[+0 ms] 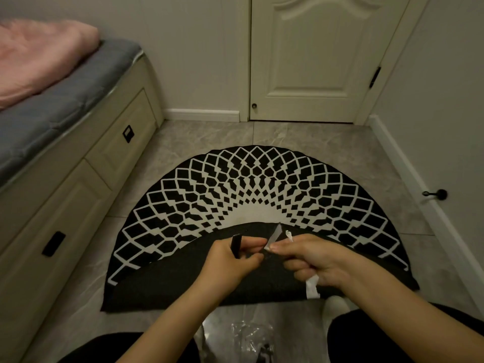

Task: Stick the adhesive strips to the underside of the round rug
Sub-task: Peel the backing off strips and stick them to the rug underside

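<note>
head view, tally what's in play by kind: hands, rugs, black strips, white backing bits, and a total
hands: 2, the left hand and the right hand
round rug: 1, near half folded over, dark underside up
black adhesive strip: 1, in the left hand
white backing pieces: 2, one peeling at the fingertips, one hanging from the right hand
total: 6

One rug (258,195), two hands, one strip

One left hand (230,260), one right hand (311,260), one black strip (235,244), two drawers, one door (309,56), one bed (60,100).

Hands (230,258) peeling strip (236,246) over rug (262,179)
</note>
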Available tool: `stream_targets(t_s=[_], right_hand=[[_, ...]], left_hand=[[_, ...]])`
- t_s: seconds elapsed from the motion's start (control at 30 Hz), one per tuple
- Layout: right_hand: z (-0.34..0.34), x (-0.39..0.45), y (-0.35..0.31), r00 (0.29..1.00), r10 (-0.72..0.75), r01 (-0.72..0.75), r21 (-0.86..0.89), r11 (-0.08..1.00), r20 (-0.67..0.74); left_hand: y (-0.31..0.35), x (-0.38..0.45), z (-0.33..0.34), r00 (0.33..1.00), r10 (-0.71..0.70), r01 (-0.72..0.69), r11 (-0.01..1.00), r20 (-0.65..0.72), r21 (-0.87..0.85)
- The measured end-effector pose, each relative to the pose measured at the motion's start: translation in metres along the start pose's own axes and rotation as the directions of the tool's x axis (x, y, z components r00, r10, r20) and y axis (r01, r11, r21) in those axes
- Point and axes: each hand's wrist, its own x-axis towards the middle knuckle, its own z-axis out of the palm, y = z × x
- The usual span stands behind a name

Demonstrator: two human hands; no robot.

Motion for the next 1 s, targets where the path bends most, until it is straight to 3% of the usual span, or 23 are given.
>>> stream_targets(t_s=[0.13,0.27,0.4,0.57,0.83,1.0], right_hand=[[0.001,0.002,0.000,0.997,-0.070,0.071,0.091,0.993,-0.014],[0.000,0.000,-0.005,0.979,-0.155,0.166,0.075,0.983,-0.129],[0.005,0.005,0.001,0.910,-0.247,0.254,-0.022,0.967,-0.333],[-0.028,-0.004,-0.025,0.795,-0.285,0.449,0.201,0.871,-0.536],[-0.040,-0.004,-0.027,0.827,-0.343,0.485,0.255,0.837,-0.445],[-0.043,-0.002,-0.028,0.794,-0.348,0.465,0.130,0.875,-0.499]], left_hand=[[0.001,0.003,-0.001,0.994,-0.087,0.082,0.995,-0.070,-0.064],[0.004,0.004,-0.003,0.983,-0.166,0.154,0.978,-0.077,-0.143],[0.004,0.006,-0.002,0.966,-0.236,0.219,0.964,-0.105,-0.151],[0.002,0.007,-0.011,0.946,-0.273,0.249,0.957,-0.174,-0.150],[0.000,0.004,-0.013,0.958,-0.257,0.247,0.965,-0.129,-0.089],[-0.002,0.006,-0.014,0.969,-0.243,0.244,0.970,-0.052,0.016]])
